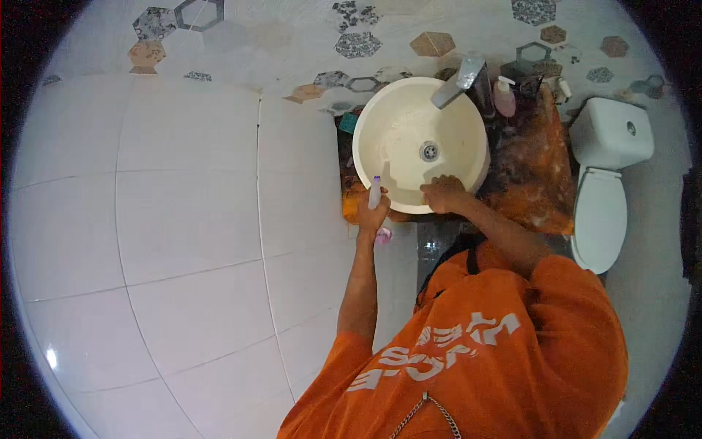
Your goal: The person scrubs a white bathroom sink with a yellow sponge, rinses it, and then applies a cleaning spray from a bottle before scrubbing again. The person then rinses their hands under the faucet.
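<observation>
A round cream washbasin stands before me, with a metal drain in its floor and a chrome faucet over its back rim. At the basin's front left rim, my left hand is closed around a slim whitish bottle or tube with a purple tip, held upright. My right hand is at the front right rim, its fingers curled over the inside of the basin. A small yellow bit shows by its fingers; whether the hand grips something cannot be told.
A brown-orange stone-look counter carries a pink pump bottle right of the faucet. A green sponge lies left of the basin. The white toilet stands at the right, a tiled wall at the left.
</observation>
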### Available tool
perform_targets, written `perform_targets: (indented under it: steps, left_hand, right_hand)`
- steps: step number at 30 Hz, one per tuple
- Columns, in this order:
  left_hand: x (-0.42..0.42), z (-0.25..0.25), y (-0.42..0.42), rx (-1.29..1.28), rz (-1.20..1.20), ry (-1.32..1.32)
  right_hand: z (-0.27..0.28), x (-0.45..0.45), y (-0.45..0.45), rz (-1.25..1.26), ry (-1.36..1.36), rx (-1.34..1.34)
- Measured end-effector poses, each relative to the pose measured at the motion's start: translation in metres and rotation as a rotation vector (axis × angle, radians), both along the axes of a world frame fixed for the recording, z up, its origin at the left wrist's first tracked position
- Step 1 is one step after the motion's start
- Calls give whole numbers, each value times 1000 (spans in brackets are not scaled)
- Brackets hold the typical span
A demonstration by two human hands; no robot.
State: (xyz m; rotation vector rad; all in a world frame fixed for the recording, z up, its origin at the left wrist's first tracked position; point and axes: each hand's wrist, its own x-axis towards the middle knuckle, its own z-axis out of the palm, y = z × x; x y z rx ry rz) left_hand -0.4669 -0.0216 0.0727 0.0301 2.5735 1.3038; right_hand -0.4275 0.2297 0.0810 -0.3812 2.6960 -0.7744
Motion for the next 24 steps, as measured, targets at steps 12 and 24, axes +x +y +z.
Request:
perform_targets:
  steps: [12, 24]
  left_hand:
    - [66, 74, 75, 258, 126, 11]
    - [57, 87, 105, 197, 112, -47]
  right_hand:
    - [0, 2, 37, 156, -63, -73]
    - [-47, -48, 30, -464, -396, -1440]
